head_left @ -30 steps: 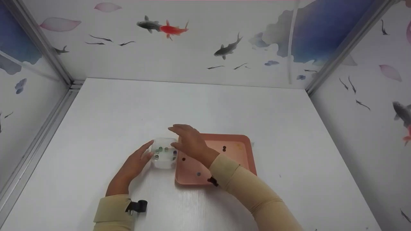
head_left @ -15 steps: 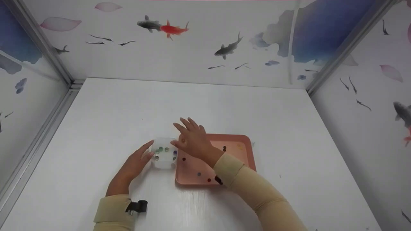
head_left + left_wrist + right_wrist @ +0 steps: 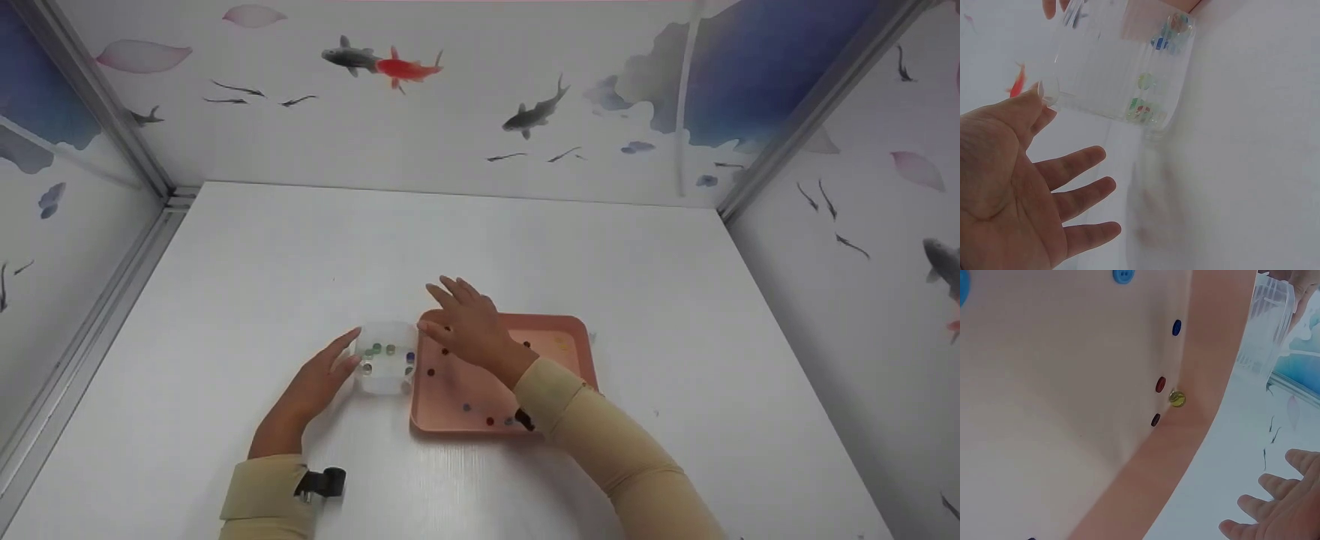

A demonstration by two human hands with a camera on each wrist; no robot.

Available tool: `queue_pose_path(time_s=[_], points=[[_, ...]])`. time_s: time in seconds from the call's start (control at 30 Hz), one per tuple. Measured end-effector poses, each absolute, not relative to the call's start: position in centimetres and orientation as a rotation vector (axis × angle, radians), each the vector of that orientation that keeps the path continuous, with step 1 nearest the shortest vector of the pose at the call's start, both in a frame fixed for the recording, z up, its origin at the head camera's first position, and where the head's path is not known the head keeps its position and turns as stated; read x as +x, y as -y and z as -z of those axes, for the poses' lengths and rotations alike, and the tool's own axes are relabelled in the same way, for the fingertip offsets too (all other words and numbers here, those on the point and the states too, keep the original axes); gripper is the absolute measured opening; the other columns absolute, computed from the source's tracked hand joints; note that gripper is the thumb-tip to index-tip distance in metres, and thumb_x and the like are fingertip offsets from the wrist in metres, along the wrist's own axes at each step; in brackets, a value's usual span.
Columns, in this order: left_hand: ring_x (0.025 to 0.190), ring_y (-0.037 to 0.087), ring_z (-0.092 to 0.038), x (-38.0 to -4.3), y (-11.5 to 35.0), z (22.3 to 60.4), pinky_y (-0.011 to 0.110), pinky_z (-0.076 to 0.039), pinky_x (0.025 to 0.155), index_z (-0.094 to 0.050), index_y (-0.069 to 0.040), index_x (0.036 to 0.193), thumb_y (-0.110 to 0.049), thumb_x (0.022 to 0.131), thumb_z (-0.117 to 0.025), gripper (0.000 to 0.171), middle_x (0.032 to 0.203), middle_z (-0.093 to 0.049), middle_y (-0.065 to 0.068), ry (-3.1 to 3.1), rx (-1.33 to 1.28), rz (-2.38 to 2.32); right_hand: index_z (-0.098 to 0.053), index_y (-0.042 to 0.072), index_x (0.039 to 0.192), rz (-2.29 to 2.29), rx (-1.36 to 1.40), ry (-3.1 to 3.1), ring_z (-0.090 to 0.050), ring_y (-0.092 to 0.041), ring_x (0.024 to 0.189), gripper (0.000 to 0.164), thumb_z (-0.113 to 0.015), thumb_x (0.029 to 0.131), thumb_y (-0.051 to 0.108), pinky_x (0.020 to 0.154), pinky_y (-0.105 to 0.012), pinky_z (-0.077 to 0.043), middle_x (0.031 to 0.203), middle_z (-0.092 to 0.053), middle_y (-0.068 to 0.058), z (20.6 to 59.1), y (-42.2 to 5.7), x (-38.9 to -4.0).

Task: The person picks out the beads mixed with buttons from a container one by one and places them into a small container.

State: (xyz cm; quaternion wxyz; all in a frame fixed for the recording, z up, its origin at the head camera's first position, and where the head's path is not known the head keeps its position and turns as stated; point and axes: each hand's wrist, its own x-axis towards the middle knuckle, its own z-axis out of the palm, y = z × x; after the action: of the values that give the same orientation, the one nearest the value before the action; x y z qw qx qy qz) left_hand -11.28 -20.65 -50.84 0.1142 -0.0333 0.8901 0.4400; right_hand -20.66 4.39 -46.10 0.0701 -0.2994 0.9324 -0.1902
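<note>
A clear plastic container [image 3: 385, 382] holding several glass marbles [image 3: 1146, 81] stands on the white table, against the left side of a pink tray [image 3: 450, 425]. My left hand [image 3: 319, 384] rests at the container's left side. Its thumb and index finger touch the wall near a corner, while the other fingers spread straight in the left wrist view. Over the tray's left part hovers my right hand [image 3: 474, 324], fingers extended and holding nothing. Inside the tray lie a red button [image 3: 1161, 385], a dark blue button [image 3: 1176, 327] and a yellowish marble [image 3: 1177, 399] near the rim.
More small buttons lie scattered in the tray, including a light blue button [image 3: 1123, 275] and a dark button [image 3: 431, 372]. White walls printed with fish and petals enclose the table [image 3: 247, 270] at the back and both sides.
My right hand has drawn back to the right, from the container's right edge to over the tray, uncovering a red button near the tray's front. My left hand and the container have stayed put.
</note>
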Motion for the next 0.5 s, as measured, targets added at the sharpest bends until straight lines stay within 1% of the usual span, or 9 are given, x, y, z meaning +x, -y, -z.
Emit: queue_pose_path(time_s=[0.13,0.27,0.4,0.5], points=[[0.142,0.045,-0.021,-11.3,20.6,50.9,0.063,-0.016,0.113,-0.026,-0.019,0.154,-0.038,0.105,-0.039,0.055,0.156,-0.026,0.021,-2.613,-0.092,-1.292,-0.029,0.016,0.153,0.604,-0.902,-2.811,-0.018,-0.031,0.147,0.069,-0.043,0.098,0.055,0.113,-0.057,-0.023,0.159,-0.025,-0.009,46.4,-5.0,-21.0],[0.142,0.045,-0.021,-11.3,20.6,50.9,0.063,-0.017,0.113,-0.026,-0.019,0.154,-0.039,0.104,-0.039,0.055,0.156,-0.026,0.021,-2.607,-0.095,-1.294,-0.032,0.014,0.152,0.668,-0.891,-2.816,-0.023,-0.030,0.145,0.066,-0.048,0.099,0.050,0.113,-0.056,-0.026,0.157,-0.028,-0.011,46.4,-5.4,-21.2],[0.142,0.045,-0.020,-11.3,20.7,51.0,0.063,-0.017,0.113,-0.025,-0.019,0.154,-0.038,0.104,-0.040,0.055,0.156,-0.025,0.021,-2.603,-0.104,-1.295,-0.032,0.017,0.152,0.766,-0.807,-2.791,-0.026,-0.027,0.144,0.064,-0.051,0.098,0.047,0.114,-0.051,-0.027,0.157,-0.028,-0.008,46.3,-5.7,-21.3],[0.143,0.045,-0.020,-11.4,20.7,51.0,0.062,-0.017,0.113,-0.025,-0.019,0.154,-0.040,0.104,-0.040,0.056,0.156,-0.025,0.021,-2.609,-0.103,-1.289,-0.033,0.019,0.152,0.849,-0.731,-2.758,-0.026,-0.026,0.145,0.066,-0.052,0.097,0.050,0.115,-0.048,-0.026,0.158,-0.028,-0.005,46.3,-5.9,-21.4]])
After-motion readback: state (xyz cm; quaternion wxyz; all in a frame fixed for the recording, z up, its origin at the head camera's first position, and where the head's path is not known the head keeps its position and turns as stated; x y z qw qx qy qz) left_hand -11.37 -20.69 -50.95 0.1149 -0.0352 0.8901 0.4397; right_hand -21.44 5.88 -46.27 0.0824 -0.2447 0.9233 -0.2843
